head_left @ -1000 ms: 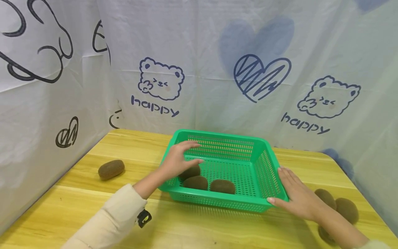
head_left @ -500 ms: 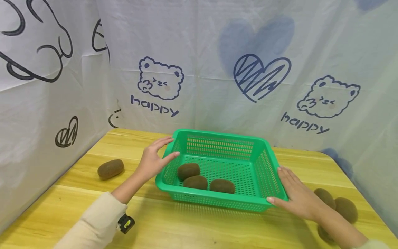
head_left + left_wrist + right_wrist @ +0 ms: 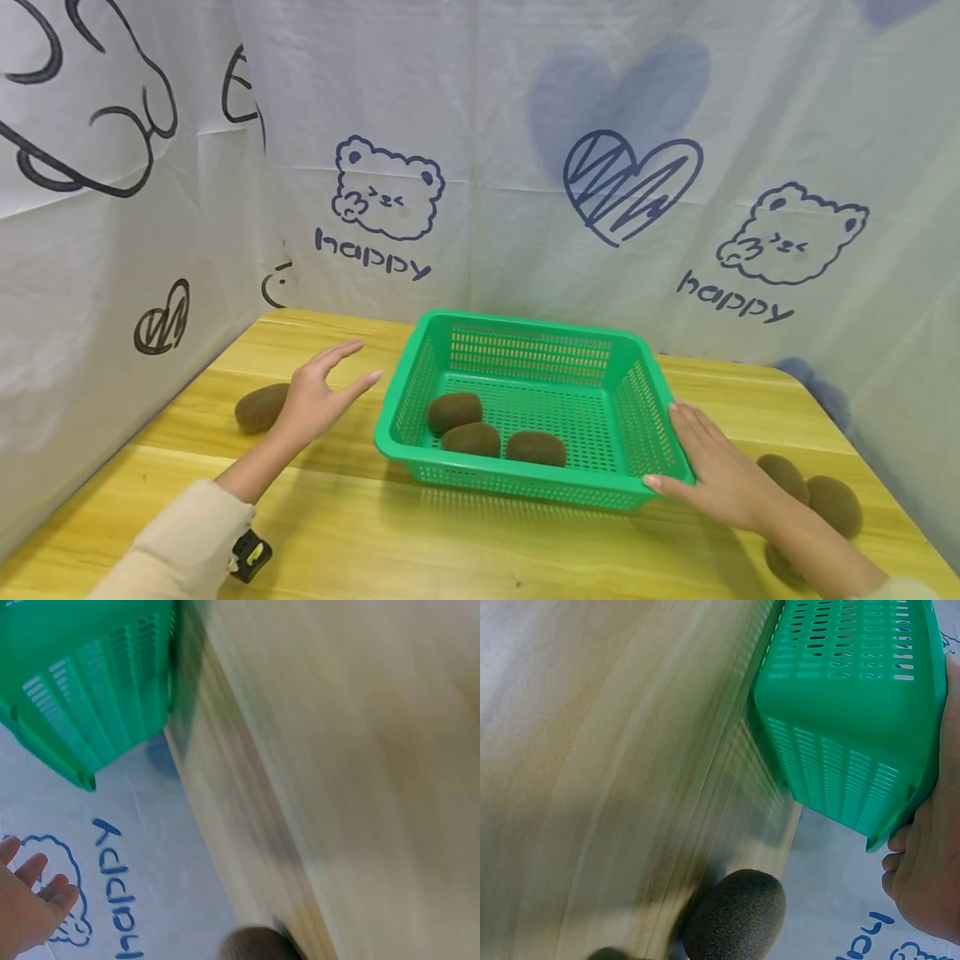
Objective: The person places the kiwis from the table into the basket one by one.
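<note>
In the head view a green plastic basket (image 3: pixel 525 485) stands on the table with three brown kiwifruits inside: one kiwi (image 3: pixel 454 412) at the left, another kiwi (image 3: pixel 471 439) in front of it, a third kiwi (image 3: pixel 536 449) by the front wall. My right hand (image 3: pixel 720 475) holds the basket's right front corner, thumb on the rim and fingers along the right side. My left hand (image 3: pixel 315 400) hovers left of the basket, fingers apart with nothing between them. Behind it, partly covered by the hand, lies a single kiwi (image 3: pixel 258 408), whose top also shows in the left wrist view.
Several kiwis lie on the table right of the basket, partly behind my right forearm; one kiwi (image 3: pixel 736 915) looms close in the right wrist view. The wood-grain table (image 3: pixel 450 550) meets a printed white cloth (image 3: pixel 510 250) at the back and sides.
My left hand has moved left, out from over the basket and its kiwis, to near the lone kiwi on the left. My right hand and the basket have stayed almost in place.
</note>
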Demonstrator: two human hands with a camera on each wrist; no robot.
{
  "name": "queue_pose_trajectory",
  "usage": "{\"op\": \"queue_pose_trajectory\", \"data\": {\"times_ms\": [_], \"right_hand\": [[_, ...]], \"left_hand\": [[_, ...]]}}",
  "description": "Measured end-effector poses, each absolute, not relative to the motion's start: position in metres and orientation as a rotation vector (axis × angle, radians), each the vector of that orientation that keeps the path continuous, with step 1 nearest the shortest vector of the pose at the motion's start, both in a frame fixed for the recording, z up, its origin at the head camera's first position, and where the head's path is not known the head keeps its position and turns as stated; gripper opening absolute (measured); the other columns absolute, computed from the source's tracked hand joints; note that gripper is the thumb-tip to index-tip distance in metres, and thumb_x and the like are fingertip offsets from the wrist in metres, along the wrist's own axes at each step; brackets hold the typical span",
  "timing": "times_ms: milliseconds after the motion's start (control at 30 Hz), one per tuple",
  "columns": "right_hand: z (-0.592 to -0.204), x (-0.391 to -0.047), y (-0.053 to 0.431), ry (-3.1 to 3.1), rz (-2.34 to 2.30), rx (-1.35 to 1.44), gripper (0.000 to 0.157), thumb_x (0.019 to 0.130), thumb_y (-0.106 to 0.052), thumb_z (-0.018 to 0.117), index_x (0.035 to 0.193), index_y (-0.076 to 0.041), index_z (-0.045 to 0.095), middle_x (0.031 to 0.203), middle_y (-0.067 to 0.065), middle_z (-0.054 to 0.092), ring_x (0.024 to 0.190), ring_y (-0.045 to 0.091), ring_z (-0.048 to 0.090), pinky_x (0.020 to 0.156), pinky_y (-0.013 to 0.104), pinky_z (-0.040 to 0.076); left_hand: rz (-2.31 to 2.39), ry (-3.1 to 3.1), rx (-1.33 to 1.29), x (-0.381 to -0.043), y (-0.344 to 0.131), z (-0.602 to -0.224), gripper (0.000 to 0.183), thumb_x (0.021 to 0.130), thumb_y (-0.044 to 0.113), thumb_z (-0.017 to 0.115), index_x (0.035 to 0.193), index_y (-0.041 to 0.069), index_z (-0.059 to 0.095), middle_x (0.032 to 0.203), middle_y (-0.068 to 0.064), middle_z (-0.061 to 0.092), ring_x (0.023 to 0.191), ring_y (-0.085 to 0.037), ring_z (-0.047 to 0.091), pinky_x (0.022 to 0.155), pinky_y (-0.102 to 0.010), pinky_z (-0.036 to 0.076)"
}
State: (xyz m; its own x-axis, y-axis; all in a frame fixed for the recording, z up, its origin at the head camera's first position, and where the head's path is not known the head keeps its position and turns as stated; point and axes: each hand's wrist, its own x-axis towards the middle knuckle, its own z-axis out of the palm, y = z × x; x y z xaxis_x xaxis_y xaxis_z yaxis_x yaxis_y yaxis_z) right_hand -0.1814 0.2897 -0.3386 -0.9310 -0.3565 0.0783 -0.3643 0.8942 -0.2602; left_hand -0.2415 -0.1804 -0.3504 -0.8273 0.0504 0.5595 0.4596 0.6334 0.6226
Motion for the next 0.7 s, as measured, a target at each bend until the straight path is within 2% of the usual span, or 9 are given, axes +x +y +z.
{"op": "queue_pose_trajectory", "data": {"times_ms": [233, 333, 400, 467, 500, 567, 700], "right_hand": [[-0.338, -0.181, 0.29, -3.027, 0.424, 0.58, 0.096, 0.085, -0.051, 0.057, 0.146, 0.007, 0.009, 0.151, 0.03, 0.011, 0.139, 0.047, 0.011, 0.105, 0.065, 0.02], [-0.338, -0.181, 0.29, -3.03, 0.424, 0.581, 0.096, 0.085, -0.051, 0.057, 0.146, 0.007, 0.009, 0.151, 0.03, 0.011, 0.139, 0.047, 0.011, 0.105, 0.065, 0.02], [-0.338, -0.181, 0.29, -3.03, 0.423, 0.583, 0.096, 0.086, -0.051, 0.057, 0.146, 0.007, 0.009, 0.151, 0.03, 0.011, 0.139, 0.048, 0.011, 0.105, 0.065, 0.02], [-0.338, -0.181, 0.29, -3.028, 0.417, 0.584, 0.096, 0.085, -0.051, 0.057, 0.146, 0.007, 0.01, 0.151, 0.03, 0.011, 0.138, 0.048, 0.011, 0.105, 0.065, 0.02], [-0.338, -0.181, 0.29, -3.026, 0.414, 0.585, 0.096, 0.085, -0.051, 0.057, 0.146, 0.007, 0.01, 0.151, 0.03, 0.012, 0.138, 0.048, 0.012, 0.105, 0.065, 0.02], [-0.338, -0.181, 0.29, -3.025, 0.407, 0.585, 0.096, 0.085, -0.051, 0.057, 0.146, 0.007, 0.011, 0.151, 0.03, 0.012, 0.138, 0.048, 0.012, 0.105, 0.065, 0.02], [-0.338, -0.181, 0.29, -3.024, 0.405, 0.583, 0.096, 0.085, -0.051, 0.057, 0.146, 0.007, 0.011, 0.151, 0.03, 0.012, 0.138, 0.048, 0.012, 0.105, 0.065, 0.02]], "left_hand": [[-1.003, -2.383, -0.369, -0.238, -0.207, -0.357, 0.05, 0.081, 0.018, 0.071, 0.123, -0.005, 0.055, 0.127, -0.025, 0.055, 0.119, -0.041, 0.049, 0.097, -0.054, 0.042], [-0.973, -2.394, -0.335, -0.236, -0.218, -0.36, 0.05, 0.082, 0.019, 0.071, 0.124, -0.003, 0.055, 0.127, -0.025, 0.055, 0.086, -0.035, 0.063, 0.074, -0.042, 0.054], [-0.959, -2.394, -0.314, -0.235, -0.226, -0.362, 0.05, 0.082, 0.02, 0.071, 0.124, -0.002, 0.055, 0.126, -0.025, 0.055, 0.082, -0.035, 0.062, 0.071, -0.042, 0.054], [-0.964, -2.405, -0.298, -0.235, -0.233, -0.364, 0.051, 0.082, 0.021, 0.071, 0.124, -0.003, 0.055, 0.127, -0.026, 0.054, 0.085, -0.036, 0.062, 0.073, -0.043, 0.053], [-0.97, -2.412, -0.292, -0.235, -0.236, -0.365, 0.052, 0.082, 0.022, 0.071, 0.124, -0.004, 0.054, 0.127, -0.027, 0.053, 0.098, -0.039, 0.06, 0.082, -0.048, 0.05], [-0.978, -2.429, -0.285, -0.235, -0.243, -0.367, 0.055, 0.082, 0.024, 0.071, 0.125, -0.006, 0.053, 0.128, -0.028, 0.052, 0.118, -0.045, 0.047, 0.095, -0.057, 0.04], [-0.981, -2.492, -0.257, -0.237, -0.255, -0.37, 0.06, 0.083, 0.029, 0.07, 0.127, -0.007, 0.05, 0.131, -0.029, 0.049, 0.122, -0.048, 0.042, 0.098, -0.06, 0.036]]}}
